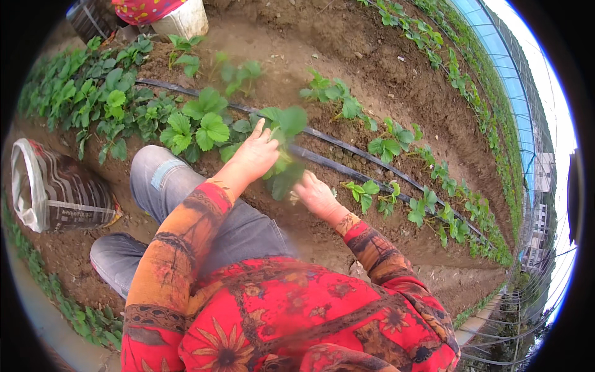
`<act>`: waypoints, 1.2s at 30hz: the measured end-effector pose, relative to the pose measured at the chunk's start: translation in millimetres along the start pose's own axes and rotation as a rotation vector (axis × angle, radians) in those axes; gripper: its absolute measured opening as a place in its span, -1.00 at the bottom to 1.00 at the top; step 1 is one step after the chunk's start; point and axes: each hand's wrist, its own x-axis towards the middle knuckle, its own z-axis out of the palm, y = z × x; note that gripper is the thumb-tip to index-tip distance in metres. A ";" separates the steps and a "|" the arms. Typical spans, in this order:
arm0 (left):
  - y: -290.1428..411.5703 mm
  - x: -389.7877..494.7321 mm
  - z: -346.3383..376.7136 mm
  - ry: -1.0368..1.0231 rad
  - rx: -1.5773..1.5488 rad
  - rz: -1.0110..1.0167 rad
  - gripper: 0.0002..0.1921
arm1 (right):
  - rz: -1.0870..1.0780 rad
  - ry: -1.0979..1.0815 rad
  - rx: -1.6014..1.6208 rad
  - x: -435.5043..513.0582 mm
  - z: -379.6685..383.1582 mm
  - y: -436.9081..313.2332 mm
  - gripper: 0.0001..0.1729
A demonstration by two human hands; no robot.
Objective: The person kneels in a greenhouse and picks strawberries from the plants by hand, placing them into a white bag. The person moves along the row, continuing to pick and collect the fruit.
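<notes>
Over a soil bed, my left hand (pixel 258 151) is at the leaves and stems of a strawberry plant (pixel 286 123), its index finger pointing up. Leaves partly hide its grip. Lower and to the right, my right hand (pixel 317 193) has its fingers curled at the plant's lower leaves, with a small pale bit at the fingertips that is too unclear to name. The plant between the hands is slightly blurred. Two black drip irrigation hoses (pixel 335 162) run along the bed just beyond and to the right of the hands.
Dense strawberry plants (pixel 111 93) grow on the left, smaller ones (pixel 388 146) to the right. A printed plastic sack (pixel 76 190) lies by my knees. At the top left a person in red patterned clothing (pixel 144 9) is by a white bucket (pixel 186 21). Blue sheeting (pixel 511 60) edges the field.
</notes>
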 end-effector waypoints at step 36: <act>25.2 -14.7 -33.2 0.421 -0.371 -0.483 -0.27 | 0.275 -0.292 0.533 99.6 32.4 89.8 -0.55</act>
